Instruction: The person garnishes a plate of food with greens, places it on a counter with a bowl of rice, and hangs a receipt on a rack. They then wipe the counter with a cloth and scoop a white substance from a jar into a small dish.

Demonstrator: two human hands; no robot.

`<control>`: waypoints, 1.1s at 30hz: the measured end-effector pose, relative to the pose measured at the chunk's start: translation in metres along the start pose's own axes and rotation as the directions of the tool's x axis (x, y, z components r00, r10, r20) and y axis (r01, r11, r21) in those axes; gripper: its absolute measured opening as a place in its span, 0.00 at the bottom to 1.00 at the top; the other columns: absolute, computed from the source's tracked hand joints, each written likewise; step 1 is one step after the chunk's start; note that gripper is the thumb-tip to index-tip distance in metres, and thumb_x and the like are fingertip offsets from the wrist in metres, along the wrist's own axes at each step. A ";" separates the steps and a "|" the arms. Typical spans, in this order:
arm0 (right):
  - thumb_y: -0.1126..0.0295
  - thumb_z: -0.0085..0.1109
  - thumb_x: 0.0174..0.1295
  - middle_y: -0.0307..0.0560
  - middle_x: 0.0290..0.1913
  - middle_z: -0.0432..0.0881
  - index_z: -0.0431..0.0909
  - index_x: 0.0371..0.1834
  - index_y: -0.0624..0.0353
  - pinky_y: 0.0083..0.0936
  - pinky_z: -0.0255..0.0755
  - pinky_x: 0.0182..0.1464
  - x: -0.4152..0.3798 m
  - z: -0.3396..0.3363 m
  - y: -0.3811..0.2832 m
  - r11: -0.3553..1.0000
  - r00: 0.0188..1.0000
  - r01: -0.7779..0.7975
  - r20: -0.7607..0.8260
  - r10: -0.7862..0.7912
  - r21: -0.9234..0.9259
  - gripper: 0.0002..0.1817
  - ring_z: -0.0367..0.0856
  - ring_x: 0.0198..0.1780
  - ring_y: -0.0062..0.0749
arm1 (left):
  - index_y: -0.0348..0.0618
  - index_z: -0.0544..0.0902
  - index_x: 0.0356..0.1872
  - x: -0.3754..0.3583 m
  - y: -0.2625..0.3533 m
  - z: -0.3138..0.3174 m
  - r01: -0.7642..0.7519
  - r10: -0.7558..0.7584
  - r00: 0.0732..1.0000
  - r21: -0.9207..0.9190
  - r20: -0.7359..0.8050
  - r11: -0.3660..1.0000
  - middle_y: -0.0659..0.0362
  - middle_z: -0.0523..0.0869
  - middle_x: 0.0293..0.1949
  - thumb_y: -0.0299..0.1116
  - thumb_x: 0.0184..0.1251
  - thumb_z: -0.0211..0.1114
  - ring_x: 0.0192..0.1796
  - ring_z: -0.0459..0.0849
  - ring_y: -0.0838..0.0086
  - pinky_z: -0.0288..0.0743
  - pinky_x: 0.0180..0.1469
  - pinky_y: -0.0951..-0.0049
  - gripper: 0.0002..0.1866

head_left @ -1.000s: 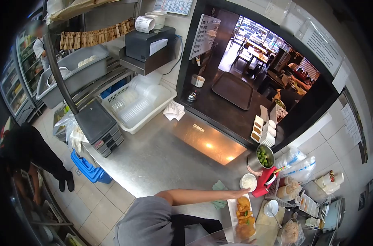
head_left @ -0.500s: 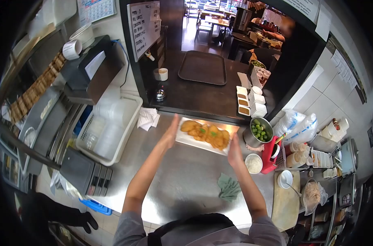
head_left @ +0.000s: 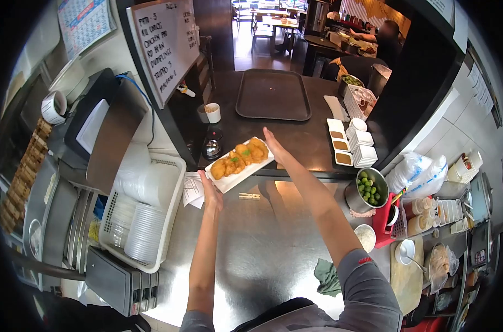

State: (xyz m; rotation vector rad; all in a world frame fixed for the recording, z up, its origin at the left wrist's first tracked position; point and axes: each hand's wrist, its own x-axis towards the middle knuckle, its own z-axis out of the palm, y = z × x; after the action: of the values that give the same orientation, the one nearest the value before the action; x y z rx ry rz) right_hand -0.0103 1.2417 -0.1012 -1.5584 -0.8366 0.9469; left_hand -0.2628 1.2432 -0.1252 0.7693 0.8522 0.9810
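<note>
A white rectangular plate [head_left: 233, 181] is held between my two hands, tilted in view with its left end lower. On it lies a row of golden fried pieces [head_left: 240, 159] with green garnish. My left hand [head_left: 210, 191] grips the plate's lower left end. At the other end my right hand [head_left: 274, 145] presses the short edge, fingers fairly straight. The plate is over the front edge of the dark pass shelf [head_left: 295, 138]. Beyond it lies a dark serving tray [head_left: 273, 95], with nothing on it.
Sauce dishes [head_left: 340, 145] and stacked white dishes [head_left: 364, 155] line the shelf's right. A metal pot of green limes [head_left: 371, 189] stands below them. Left are a metal-topped jar [head_left: 212, 148] and a basket of plastic containers [head_left: 143, 216]. A green cloth [head_left: 327, 276] lies on the steel counter.
Both hands have carried the plate left and slightly forward, turning it so its right end is now higher. The view has shifted, and a small wooden clip on the counter shows.
</note>
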 end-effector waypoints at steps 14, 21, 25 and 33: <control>0.62 0.64 0.55 0.48 0.52 0.68 0.61 0.56 0.58 0.30 0.61 0.55 -0.315 -0.111 -0.024 0.938 0.603 0.216 -0.719 -0.347 -0.272 0.30 0.67 0.56 0.35 | 0.48 0.45 0.69 -0.019 -0.080 0.038 -0.304 0.301 0.953 0.115 0.044 0.946 0.49 0.54 0.67 0.23 0.54 0.61 0.67 0.57 0.61 0.52 0.66 0.59 0.44; 0.57 0.77 0.36 0.49 0.39 0.68 0.62 0.45 0.65 0.30 0.66 0.44 -0.428 -0.198 0.112 0.875 0.489 -0.009 -0.765 -0.418 -0.484 0.38 0.68 0.41 0.36 | 0.42 0.69 0.58 -0.019 -0.096 -0.027 -0.630 0.419 0.734 0.767 0.535 0.123 0.47 0.69 0.59 0.27 0.54 0.60 0.62 0.65 0.53 0.54 0.64 0.58 0.27; 0.45 0.79 0.20 0.59 0.55 0.64 0.53 0.60 0.68 0.39 0.60 0.59 -0.413 -0.192 0.134 0.754 0.648 -0.213 -0.668 -0.367 -0.621 0.63 0.64 0.58 0.50 | 0.38 0.65 0.61 -0.026 -0.098 -0.025 -0.708 0.498 0.671 0.674 0.549 0.211 0.42 0.65 0.60 0.30 0.57 0.61 0.61 0.65 0.49 0.57 0.64 0.57 0.29; 0.53 0.77 0.25 0.59 0.57 0.63 0.48 0.67 0.49 0.53 0.63 0.56 -0.398 -0.157 0.089 0.537 0.729 -0.546 -0.680 -0.074 -0.643 0.61 0.61 0.58 0.58 | 0.34 0.62 0.59 -0.066 -0.097 -0.012 -0.649 0.576 0.731 0.632 0.365 0.423 0.45 0.62 0.56 0.24 0.57 0.59 0.58 0.66 0.53 0.61 0.61 0.59 0.27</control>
State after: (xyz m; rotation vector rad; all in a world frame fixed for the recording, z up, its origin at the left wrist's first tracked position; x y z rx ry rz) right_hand -0.0395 0.8055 -0.1149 -2.6959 -0.5316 0.0496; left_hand -0.2570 1.1494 -0.1970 1.9426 0.8920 1.2308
